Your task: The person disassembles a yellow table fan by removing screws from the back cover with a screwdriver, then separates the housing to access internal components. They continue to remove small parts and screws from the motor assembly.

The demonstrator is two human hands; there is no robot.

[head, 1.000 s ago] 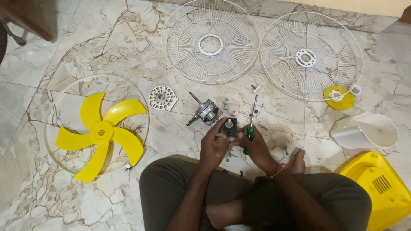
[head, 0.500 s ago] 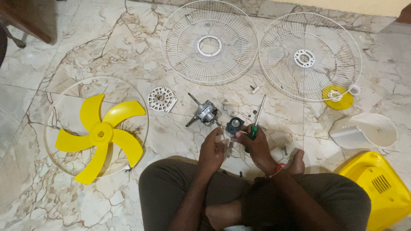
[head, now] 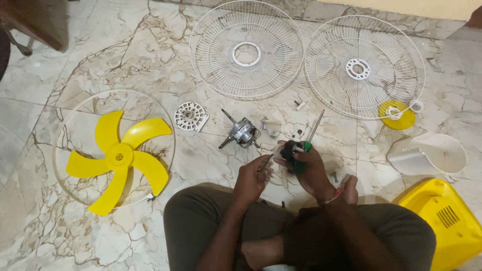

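Head view, right hand (head: 310,168): clamped on a green-handled screwdriver (head: 303,150) and a small black part (head: 287,149), just in front of the crossed legs; the part's shape is hard to make out.
Left hand (head: 252,176): fingers pinched on a thin grey piece (head: 266,161), too small to identify; apart from the right hand.
Floor ahead: fan motor (head: 242,133), two white wire guards (head: 247,49), yellow blade (head: 118,156).
Cut off: yellow housing (head: 447,221) at the right edge.
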